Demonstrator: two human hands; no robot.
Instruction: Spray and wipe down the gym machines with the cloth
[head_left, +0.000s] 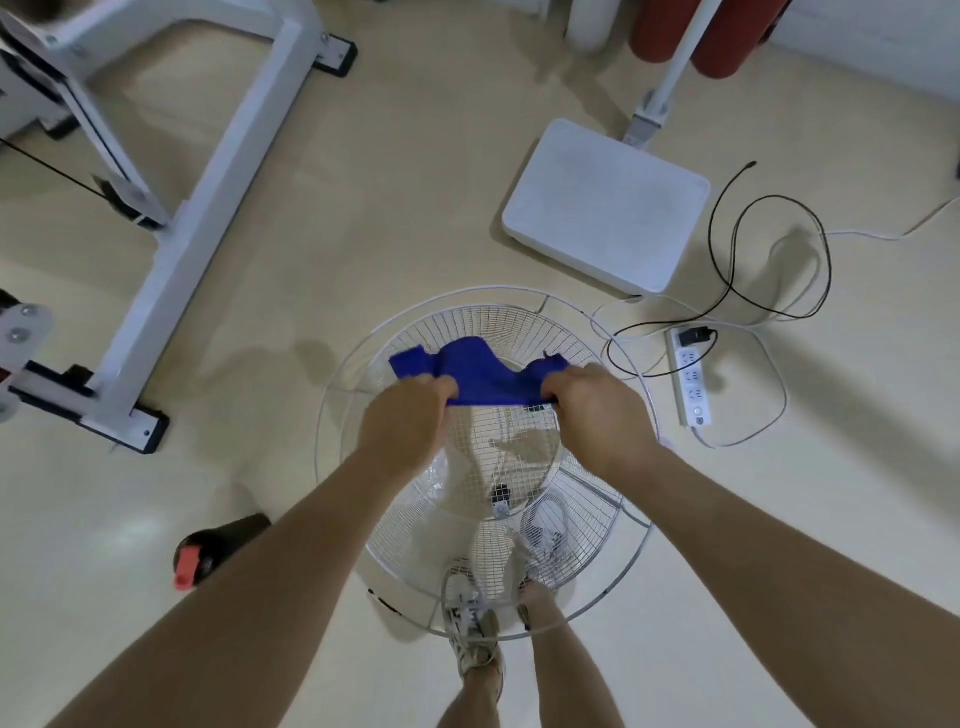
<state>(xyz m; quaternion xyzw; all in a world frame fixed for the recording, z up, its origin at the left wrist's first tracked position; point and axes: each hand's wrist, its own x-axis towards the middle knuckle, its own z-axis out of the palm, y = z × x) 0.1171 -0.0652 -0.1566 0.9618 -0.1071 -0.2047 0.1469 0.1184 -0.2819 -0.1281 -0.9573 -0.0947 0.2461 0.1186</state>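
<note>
A shoe (470, 621) shows at six o'clock, under the wire fan (571, 332). At seven, what looks like a dark spray bottle (218, 551) with a red trigger lies on the floor, blurred. Over the fan, the left hand (405, 421) and right hand (597, 410) each have their fingers curled tight round one end of the cloth (478, 371). It is deep blue and bunched, stretched nine to three, humped toward twelve. A power strip (691, 379) lies at three and the white machine (171, 249) stands at ten.
</note>
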